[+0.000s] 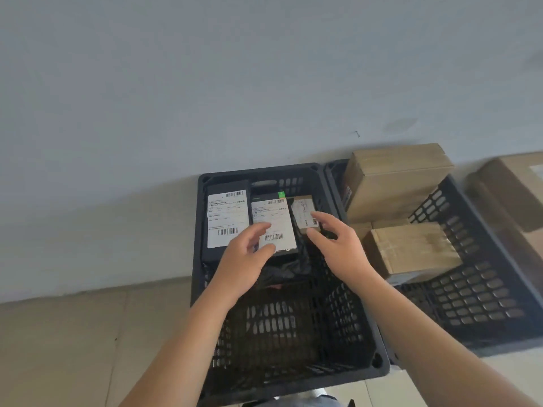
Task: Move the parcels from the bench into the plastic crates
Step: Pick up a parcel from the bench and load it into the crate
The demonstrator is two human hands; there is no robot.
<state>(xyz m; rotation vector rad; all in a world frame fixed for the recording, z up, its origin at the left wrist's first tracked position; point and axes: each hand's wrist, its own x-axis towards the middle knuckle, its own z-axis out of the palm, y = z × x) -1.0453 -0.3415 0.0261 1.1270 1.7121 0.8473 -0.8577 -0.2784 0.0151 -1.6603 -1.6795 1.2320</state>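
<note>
Three labelled parcels are seen standing against the far wall of a dark plastic crate as the left hand and right hand, fingers loosely spread and empty, are held over them; unpropped, a forward topple is judged possible.
</note>
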